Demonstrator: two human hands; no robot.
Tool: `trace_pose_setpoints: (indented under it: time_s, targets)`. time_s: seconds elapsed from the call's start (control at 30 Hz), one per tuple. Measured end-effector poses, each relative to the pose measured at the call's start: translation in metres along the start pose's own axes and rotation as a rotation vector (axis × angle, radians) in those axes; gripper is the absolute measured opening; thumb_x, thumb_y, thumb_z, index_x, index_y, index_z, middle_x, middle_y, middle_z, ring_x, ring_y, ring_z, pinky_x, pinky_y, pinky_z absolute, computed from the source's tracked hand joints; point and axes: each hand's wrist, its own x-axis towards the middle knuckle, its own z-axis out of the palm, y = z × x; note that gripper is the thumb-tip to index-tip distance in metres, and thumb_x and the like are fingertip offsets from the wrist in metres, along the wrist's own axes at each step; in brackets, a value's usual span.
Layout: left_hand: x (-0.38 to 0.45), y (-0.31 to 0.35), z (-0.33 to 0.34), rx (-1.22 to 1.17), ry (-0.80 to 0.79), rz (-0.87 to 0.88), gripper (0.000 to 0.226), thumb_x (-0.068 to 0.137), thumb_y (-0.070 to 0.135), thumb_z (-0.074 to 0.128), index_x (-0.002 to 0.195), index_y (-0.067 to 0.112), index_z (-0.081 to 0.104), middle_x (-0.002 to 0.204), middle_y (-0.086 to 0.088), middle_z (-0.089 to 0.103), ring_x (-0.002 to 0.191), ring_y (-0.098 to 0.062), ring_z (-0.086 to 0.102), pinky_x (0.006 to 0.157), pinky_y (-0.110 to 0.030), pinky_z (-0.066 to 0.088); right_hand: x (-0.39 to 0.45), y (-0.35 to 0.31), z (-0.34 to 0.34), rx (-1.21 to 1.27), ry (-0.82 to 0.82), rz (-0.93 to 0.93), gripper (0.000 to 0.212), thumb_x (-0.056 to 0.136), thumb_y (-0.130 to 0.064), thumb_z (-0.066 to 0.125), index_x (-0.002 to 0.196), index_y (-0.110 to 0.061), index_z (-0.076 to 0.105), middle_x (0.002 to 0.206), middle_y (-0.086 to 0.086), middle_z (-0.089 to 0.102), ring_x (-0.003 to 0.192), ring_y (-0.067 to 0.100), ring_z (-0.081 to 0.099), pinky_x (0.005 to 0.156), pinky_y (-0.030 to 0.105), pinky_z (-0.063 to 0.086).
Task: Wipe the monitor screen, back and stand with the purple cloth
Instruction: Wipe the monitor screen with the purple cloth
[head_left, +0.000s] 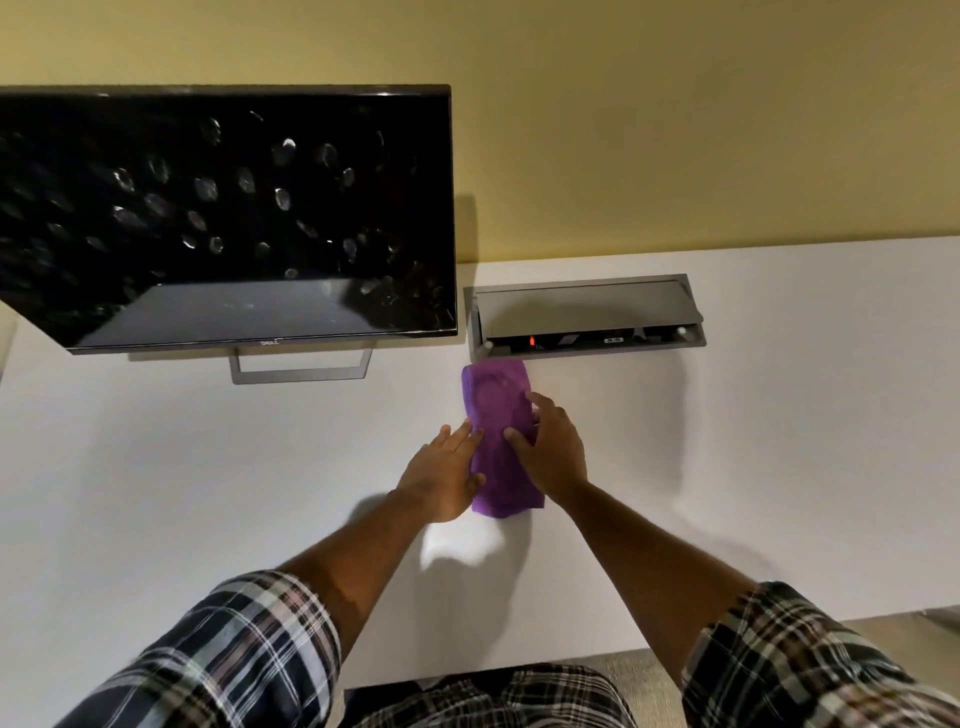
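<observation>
A folded purple cloth (496, 410) lies on the white desk (208, 467), to the right of the monitor. My left hand (447, 473) rests flat against the cloth's left edge with straight fingers. From the right, my right hand (548, 447) lies over the cloth with its fingers spread on top; I cannot tell whether it pinches the fabric. The black monitor (223, 213) stands at the left, its dark screen covered in fingerprint smudges. Its grey stand (301, 371) shows below the lower bezel. The monitor's back is hidden.
A grey recessed cable box (587, 317) with its lid raised sits in the desk just behind the cloth. A yellow wall (675, 130) rises behind the desk. The desk's front edge runs close to my plaid-sleeved arms.
</observation>
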Motion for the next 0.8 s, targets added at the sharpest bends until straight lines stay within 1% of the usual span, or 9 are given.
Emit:
trace_pose_setpoints:
  time_s: [0.1,0.2,0.27,0.33,0.43,0.53,0.63,0.7,0.8]
  targets:
    - [-0.001,0.005,-0.006,-0.059,-0.016,-0.015,0.071,0.103,0.043,0.047,0.162,0.024,0.013,0.169,0.0,0.008,0.155,-0.035,0.006,0.124,-0.047,0.018,0.003,-0.007,-0.004,0.151,-0.02,0.125,0.077,0.091,-0.029,0.08,0.156,-0.015,0.04,0.121,0.004,0.072,0.106,0.025,0.07,0.095,0.038,0.057]
    - [-0.001,0.007,-0.012,-0.197,-0.028,-0.052,0.068,0.104,0.041,0.049,0.161,0.022,0.017,0.169,-0.002,0.011,0.155,-0.033,0.006,0.125,-0.047,0.017,0.005,-0.01,-0.006,0.233,-0.023,0.207,0.076,0.091,-0.025,0.082,0.155,-0.011,0.043,0.117,0.005,0.074,0.106,0.026,0.07,0.1,0.041,0.057]
    - [-0.003,0.008,-0.017,-0.295,0.004,-0.111,0.069,0.103,0.042,0.05,0.16,0.018,0.019,0.168,-0.006,0.017,0.155,-0.031,0.012,0.124,-0.047,0.02,0.003,-0.011,-0.009,0.293,-0.038,0.229,0.061,0.092,-0.023,0.079,0.146,-0.01,0.054,0.117,0.006,0.074,0.107,0.027,0.071,0.099,0.041,0.059]
    - [-0.008,0.011,-0.025,-0.371,0.044,-0.172,0.069,0.104,0.042,0.049,0.16,0.015,0.02,0.167,-0.006,0.021,0.153,-0.03,0.02,0.123,-0.043,0.023,-0.003,-0.013,-0.015,0.368,-0.059,0.217,0.031,0.093,-0.019,0.076,0.122,-0.01,0.07,0.105,0.005,0.076,0.101,0.03,0.072,0.092,0.042,0.062]
    - [-0.018,0.015,-0.041,-0.571,0.062,-0.248,0.066,0.105,0.041,0.048,0.16,0.017,0.02,0.164,-0.006,0.027,0.148,-0.029,0.032,0.119,-0.043,0.032,-0.016,-0.02,-0.029,0.512,-0.074,0.206,0.008,0.094,-0.012,0.073,0.101,-0.009,0.073,0.096,0.01,0.075,0.096,0.034,0.072,0.088,0.046,0.063]
    - [-0.037,0.013,-0.058,-0.773,0.064,-0.23,0.065,0.105,0.037,0.049,0.159,0.015,0.02,0.161,-0.01,0.034,0.143,-0.031,0.039,0.116,-0.044,0.036,-0.033,-0.033,-0.039,0.613,-0.091,0.154,0.011,0.096,-0.008,0.07,0.107,-0.009,0.072,0.101,0.011,0.075,0.101,0.036,0.071,0.091,0.047,0.061]
    - [-0.057,0.009,-0.073,-0.883,0.077,-0.164,0.07,0.103,0.038,0.052,0.159,0.013,0.018,0.163,-0.01,0.03,0.144,-0.03,0.037,0.114,-0.042,0.035,-0.05,-0.047,-0.043,0.719,-0.124,0.104,0.021,0.095,-0.009,0.072,0.116,-0.01,0.071,0.109,0.01,0.076,0.106,0.037,0.071,0.095,0.051,0.06]
    - [-0.071,0.004,-0.081,-0.959,0.064,-0.126,0.084,0.096,0.048,0.059,0.16,0.013,0.017,0.165,-0.009,0.025,0.145,-0.03,0.035,0.115,-0.043,0.035,-0.061,-0.061,-0.042,0.834,-0.145,0.104,0.03,0.093,-0.011,0.076,0.121,-0.007,0.069,0.115,0.015,0.074,0.111,0.039,0.07,0.098,0.054,0.058]
    - [-0.092,-0.008,-0.091,-1.104,0.017,-0.092,0.114,0.074,0.061,0.077,0.159,0.015,0.016,0.162,-0.006,0.029,0.14,-0.032,0.043,0.114,-0.046,0.041,-0.079,-0.088,-0.037,0.901,-0.179,0.057,0.04,0.087,-0.023,0.082,0.122,-0.01,0.067,0.117,0.018,0.072,0.104,0.034,0.072,0.091,0.052,0.059]
